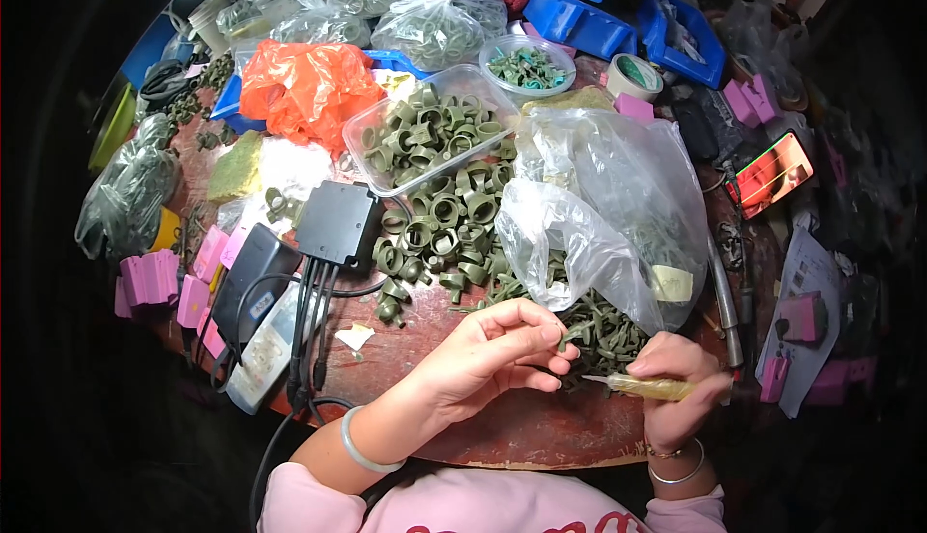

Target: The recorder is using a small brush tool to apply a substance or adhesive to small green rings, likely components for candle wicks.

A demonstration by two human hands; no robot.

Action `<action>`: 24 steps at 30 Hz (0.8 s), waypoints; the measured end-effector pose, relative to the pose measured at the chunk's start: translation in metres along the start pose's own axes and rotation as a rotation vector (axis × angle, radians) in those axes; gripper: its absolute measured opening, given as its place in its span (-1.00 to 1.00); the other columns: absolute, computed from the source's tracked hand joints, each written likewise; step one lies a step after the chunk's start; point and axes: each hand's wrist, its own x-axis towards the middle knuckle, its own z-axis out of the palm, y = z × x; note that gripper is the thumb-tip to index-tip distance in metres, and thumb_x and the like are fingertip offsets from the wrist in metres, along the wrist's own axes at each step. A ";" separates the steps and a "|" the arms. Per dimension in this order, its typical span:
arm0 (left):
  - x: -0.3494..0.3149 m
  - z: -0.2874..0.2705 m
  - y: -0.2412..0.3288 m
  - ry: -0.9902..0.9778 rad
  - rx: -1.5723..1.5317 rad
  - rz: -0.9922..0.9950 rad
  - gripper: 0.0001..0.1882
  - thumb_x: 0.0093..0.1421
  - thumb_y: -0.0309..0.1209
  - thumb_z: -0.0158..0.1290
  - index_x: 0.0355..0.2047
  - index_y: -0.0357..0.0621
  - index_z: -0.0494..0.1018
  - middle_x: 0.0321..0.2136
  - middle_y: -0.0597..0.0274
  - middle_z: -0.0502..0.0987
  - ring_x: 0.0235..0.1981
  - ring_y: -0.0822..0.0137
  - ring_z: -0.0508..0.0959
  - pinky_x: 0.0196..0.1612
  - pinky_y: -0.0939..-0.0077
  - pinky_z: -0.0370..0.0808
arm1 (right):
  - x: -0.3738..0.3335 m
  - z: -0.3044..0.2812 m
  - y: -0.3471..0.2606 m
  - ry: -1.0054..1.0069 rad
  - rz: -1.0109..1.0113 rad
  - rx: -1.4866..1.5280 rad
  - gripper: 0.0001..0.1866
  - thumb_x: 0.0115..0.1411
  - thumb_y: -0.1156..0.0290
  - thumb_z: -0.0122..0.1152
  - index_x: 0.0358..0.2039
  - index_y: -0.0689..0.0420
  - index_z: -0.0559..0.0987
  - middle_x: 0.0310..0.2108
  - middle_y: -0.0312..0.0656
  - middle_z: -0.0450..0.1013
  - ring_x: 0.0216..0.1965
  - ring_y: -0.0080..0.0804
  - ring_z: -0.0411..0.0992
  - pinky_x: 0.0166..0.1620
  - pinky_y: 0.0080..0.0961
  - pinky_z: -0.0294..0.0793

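Note:
My left hand [502, 350] is closed in a pinch around a small green piece [567, 341], held above the near part of the table. Closed around a yellowish, see-through tube [637, 385] is my right hand [676, 369]. The tube's thin pale tip points left toward my left hand and stays apart from the green piece. Under and beyond both hands lies a heap of slender dark green pieces [613, 335], partly hidden by a clear plastic bag [618, 214]. Left of the bag are loose dark green rings [444, 210].
More rings fill a clear plastic tub [502, 108]. A black box [338, 224] with cables sits to the left, near pink blocks [150, 279]. An orange bag [304, 89], blue bins [579, 21] and a tape roll [634, 76] stand farther back. A lit phone [772, 174] lies right.

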 end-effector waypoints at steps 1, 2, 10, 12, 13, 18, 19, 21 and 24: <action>0.000 0.000 0.000 0.011 -0.014 0.015 -0.87 0.26 -0.43 0.07 -0.22 -0.20 0.45 -0.24 0.04 0.57 -0.28 0.32 0.62 -0.21 0.47 0.63 | -0.002 0.001 -0.001 -0.023 -0.090 -0.134 -0.43 0.38 -0.04 -0.25 -0.35 0.20 0.55 -0.53 -0.16 0.48 -0.57 -0.37 0.40 -0.49 -0.48 0.38; 0.000 0.000 0.000 0.020 -0.034 0.024 -0.90 0.26 -0.47 0.05 -0.23 -0.20 0.44 -0.26 0.05 0.57 -0.30 0.33 0.62 -0.25 0.49 0.64 | -0.003 0.003 -0.003 -0.049 -0.178 -0.265 -0.54 0.35 0.02 -0.07 -0.33 0.19 0.56 -0.52 -0.18 0.49 -0.57 -0.38 0.43 -0.49 -0.48 0.41; 0.000 0.004 0.001 0.065 -0.054 0.082 -0.95 0.24 -0.52 0.07 -0.31 -0.21 0.42 -0.26 -0.05 0.57 -0.29 0.27 0.64 -0.21 0.43 0.65 | 0.001 0.009 -0.005 -0.105 -0.312 -0.461 -0.74 0.00 0.51 0.42 -0.27 0.18 0.56 -0.48 -0.22 0.49 -0.55 -0.37 0.45 -0.48 -0.49 0.48; -0.001 0.005 0.001 0.070 -0.047 0.096 -0.95 0.23 -0.53 0.07 -0.32 -0.21 0.41 -0.26 -0.08 0.57 -0.29 0.25 0.64 -0.21 0.42 0.65 | 0.000 0.009 -0.005 -0.113 -0.293 -0.461 -0.74 0.00 0.51 0.41 -0.27 0.19 0.56 -0.48 -0.21 0.49 -0.55 -0.37 0.46 -0.48 -0.49 0.48; -0.001 0.006 0.001 0.074 -0.041 0.098 -0.94 0.23 -0.53 0.07 -0.33 -0.21 0.40 -0.25 -0.09 0.57 -0.30 0.25 0.65 -0.21 0.42 0.66 | 0.000 0.009 -0.005 -0.098 -0.279 -0.450 -0.74 0.00 0.51 0.41 -0.28 0.19 0.56 -0.48 -0.21 0.49 -0.55 -0.37 0.46 -0.48 -0.49 0.48; -0.001 0.007 0.001 0.080 -0.031 0.101 -0.94 0.22 -0.54 0.07 -0.34 -0.22 0.39 -0.25 -0.12 0.57 -0.30 0.24 0.65 -0.21 0.41 0.66 | 0.000 0.010 -0.005 -0.117 -0.269 -0.455 -0.74 0.00 0.52 0.41 -0.28 0.20 0.56 -0.48 -0.20 0.49 -0.55 -0.36 0.46 -0.48 -0.50 0.48; -0.001 0.007 0.001 0.080 -0.025 0.104 -0.94 0.23 -0.54 0.07 -0.34 -0.22 0.39 -0.26 -0.13 0.57 -0.30 0.24 0.65 -0.21 0.41 0.66 | 0.000 0.010 -0.004 -0.108 -0.268 -0.453 -0.74 0.00 0.52 0.41 -0.28 0.20 0.56 -0.48 -0.20 0.49 -0.55 -0.36 0.46 -0.48 -0.50 0.48; -0.001 0.007 0.000 0.081 -0.019 0.108 -0.93 0.23 -0.54 0.07 -0.34 -0.22 0.39 -0.26 -0.13 0.57 -0.30 0.24 0.65 -0.22 0.41 0.66 | 0.000 0.010 -0.004 -0.118 -0.269 -0.459 -0.74 0.00 0.52 0.42 -0.28 0.20 0.56 -0.47 -0.20 0.50 -0.55 -0.36 0.46 -0.47 -0.49 0.48; -0.001 0.008 -0.001 0.087 -0.005 0.123 -0.93 0.22 -0.54 0.07 -0.33 -0.23 0.39 -0.26 -0.13 0.57 -0.30 0.23 0.65 -0.22 0.40 0.66 | 0.001 0.010 -0.003 -0.118 -0.276 -0.460 -0.74 -0.01 0.52 0.42 -0.28 0.20 0.56 -0.47 -0.20 0.50 -0.54 -0.36 0.46 -0.47 -0.49 0.48</action>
